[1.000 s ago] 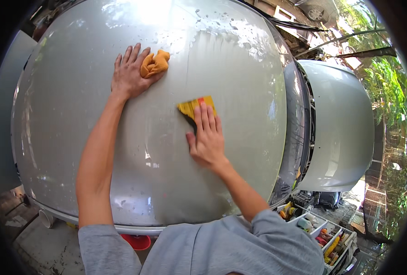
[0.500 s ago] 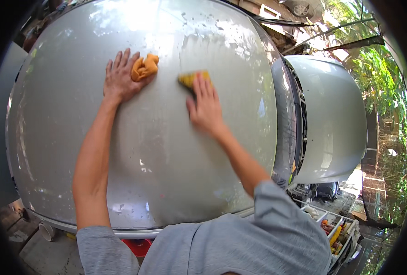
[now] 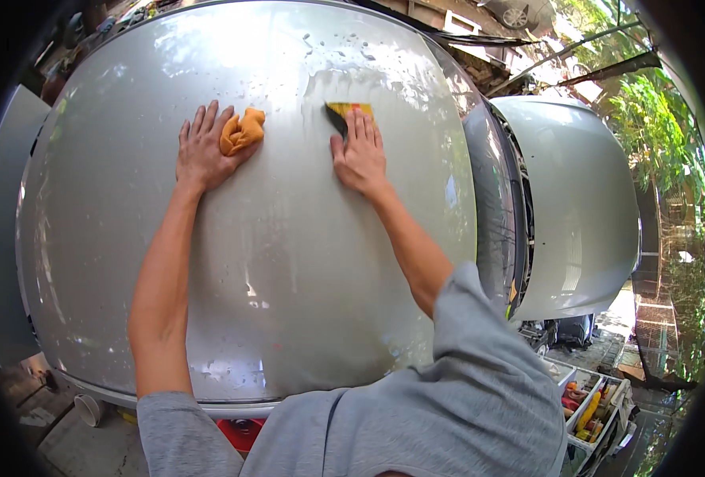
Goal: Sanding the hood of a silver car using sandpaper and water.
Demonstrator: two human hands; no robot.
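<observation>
My left hand rests palm down on the wet silver car roof, its fingers fairly straight. A crumpled orange cloth is tucked between its thumb and forefinger. To the right, my right hand presses a sheet of sandpaper against the roof. The sheet has a yellow printed back, and a black side shows at its left edge. My fingers lie over its right part and hide it. Water beads and a wet patch show around and beyond the sandpaper.
The windshield and silver hood lie to the right. At the lower right stands a white divided crate with bottles and tools. Something red is below the roof's near edge, and a white bucket-like container is at lower left.
My right hand has slid the sandpaper farther away and slightly right across the roof. My left hand stays on the roof with the orange cloth, appearing slightly nearer.
</observation>
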